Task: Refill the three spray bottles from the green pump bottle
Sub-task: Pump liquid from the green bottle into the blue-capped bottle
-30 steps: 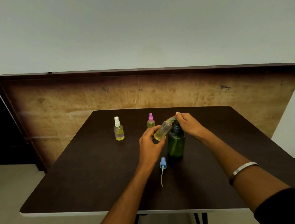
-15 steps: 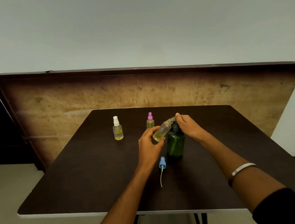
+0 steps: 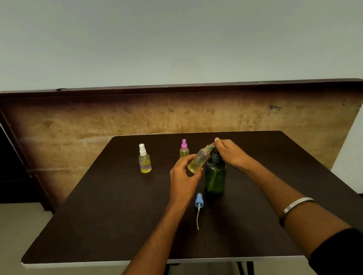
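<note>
My left hand [image 3: 183, 176] gripped the uncapped spray bottle [image 3: 198, 160], tilted so its mouth met the spout. My right hand [image 3: 229, 153] pressed the green pump bottle [image 3: 215, 176]'s head, fingers curled over it, to dispense.

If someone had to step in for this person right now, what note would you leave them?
Left hand holds the open bottle, tilted, its mouth at the pump spout.
Right hand presses on the pump of the green bottle, which stands on the table.
The blue sprayer lies on the table, in front of the green bottle.
White-capped bottle and pink-capped bottle stand capped at the back, liquid inside.
Left: finish pumping, screw the blue sprayer back on.
</note>
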